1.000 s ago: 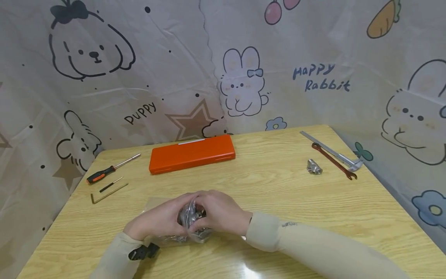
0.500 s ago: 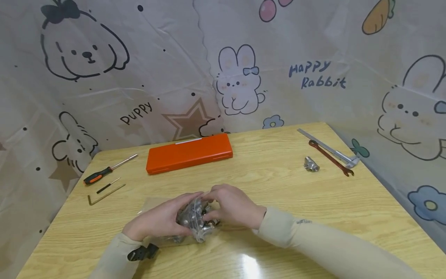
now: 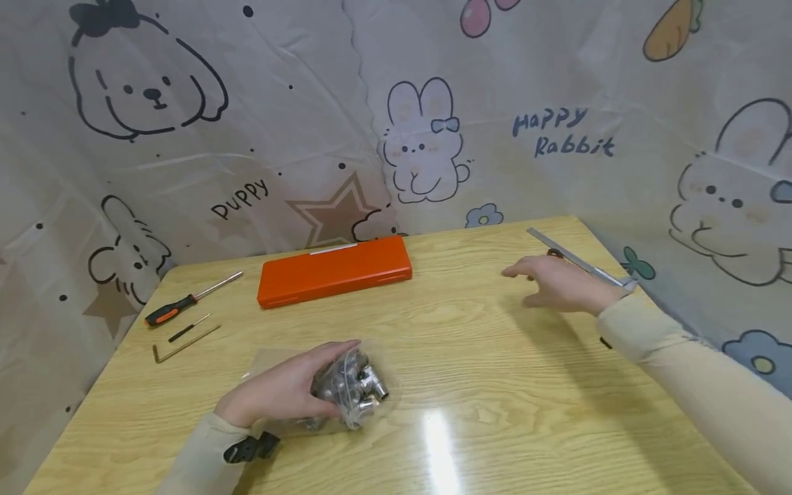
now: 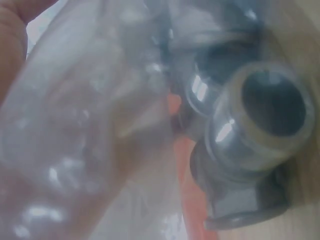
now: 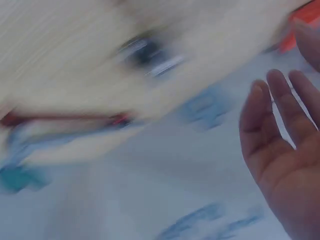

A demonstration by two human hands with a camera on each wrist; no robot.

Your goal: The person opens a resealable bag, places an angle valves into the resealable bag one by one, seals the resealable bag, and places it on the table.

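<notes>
Near the front of the table my left hand (image 3: 278, 385) grips a clear plastic zip bag (image 3: 344, 393), thumb and fingers around its sides. Shiny metal pipe fittings (image 3: 373, 382) show at the bag's mouth, which faces right. Close up in the left wrist view, one fitting (image 4: 255, 125) has a round open end. My right hand (image 3: 563, 282) is over the right side of the table, fingers extended and holding nothing. A single metal fitting (image 5: 147, 54) lies on the table, blurred in the right wrist view and hidden behind the hand in the head view.
Beyond the right hand lie a steel caliper (image 3: 572, 256) and a red-brown wrench (image 5: 65, 118), mostly covered in the head view. An orange-red case (image 3: 334, 272) sits at the back. At left are a screwdriver (image 3: 179, 309), a thin black-handled tool (image 3: 185, 331) and a hex key (image 3: 188, 344).
My right hand has left the bag's mouth and moved right and away, over the spot where the single fitting lies. The left hand still grips the bag in about the same place.
</notes>
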